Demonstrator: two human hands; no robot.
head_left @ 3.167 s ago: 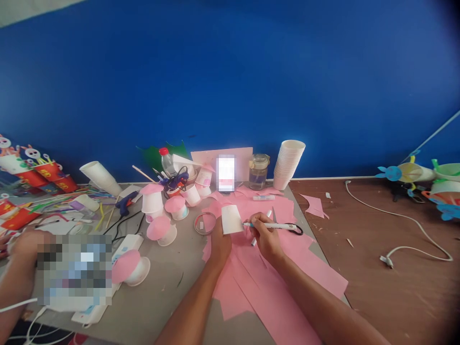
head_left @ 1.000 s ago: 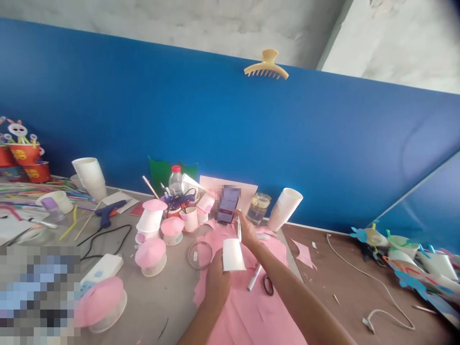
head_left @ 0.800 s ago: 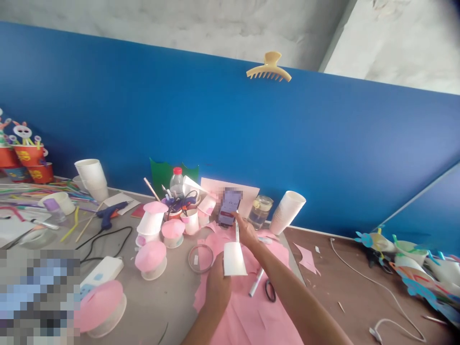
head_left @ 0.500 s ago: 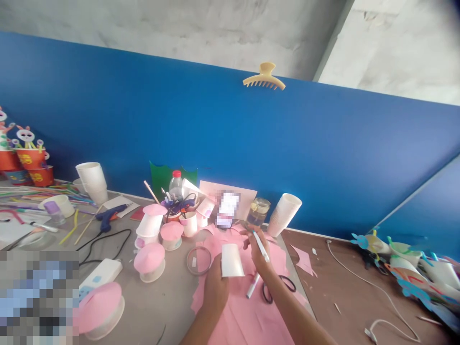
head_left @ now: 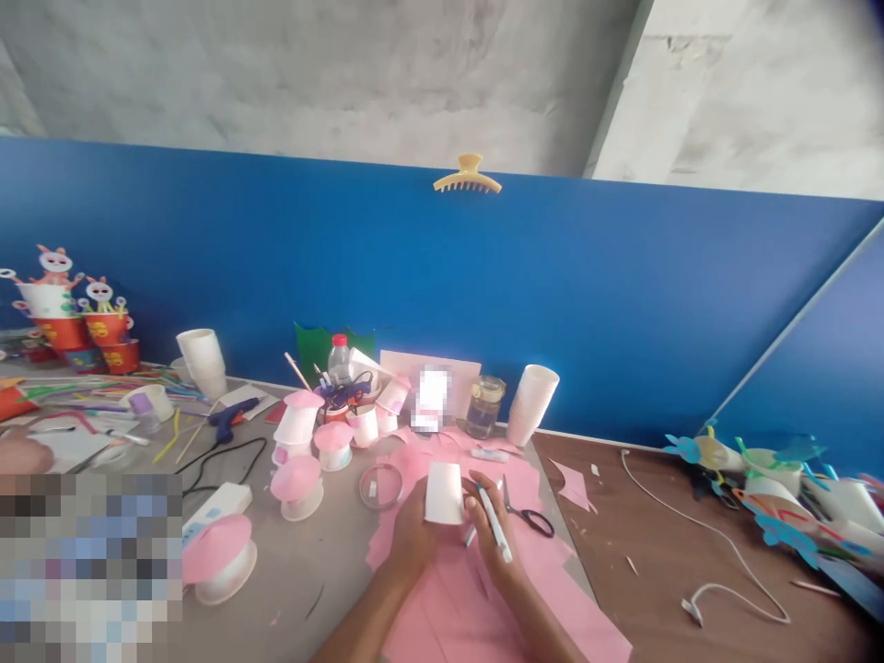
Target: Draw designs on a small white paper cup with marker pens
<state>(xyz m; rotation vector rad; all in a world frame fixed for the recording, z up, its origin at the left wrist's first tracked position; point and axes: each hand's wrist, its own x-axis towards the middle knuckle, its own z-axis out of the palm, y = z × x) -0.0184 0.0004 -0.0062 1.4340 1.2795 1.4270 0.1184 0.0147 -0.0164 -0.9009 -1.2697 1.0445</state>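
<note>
In the head view, my left hand (head_left: 412,525) is closed around a small white paper cup (head_left: 444,493), holding it above the pink paper (head_left: 442,608). My right hand (head_left: 498,543) grips a white marker (head_left: 493,520) lying across it, with its fingertips near the cup's right side. I cannot tell whether those fingers touch the cup. Just right of that hand, black-handled scissors (head_left: 535,521) rest on the pink paper. Another white marker (head_left: 489,455) lies farther back. A roll of clear tape (head_left: 379,465) is left of my left hand.
Pink-topped cups (head_left: 296,483) stand to the left, by a power strip (head_left: 219,511) and a blue glue gun (head_left: 226,419). Behind are a phone (head_left: 432,398), a glass jar (head_left: 485,405) and stacked cups (head_left: 533,405). Another person's hand (head_left: 24,454) is at the left edge.
My right hand has come down and closer to the cup, the marker still in it. The cup stays in my left hand. The view has shifted, and another person's hand now shows at left.
</note>
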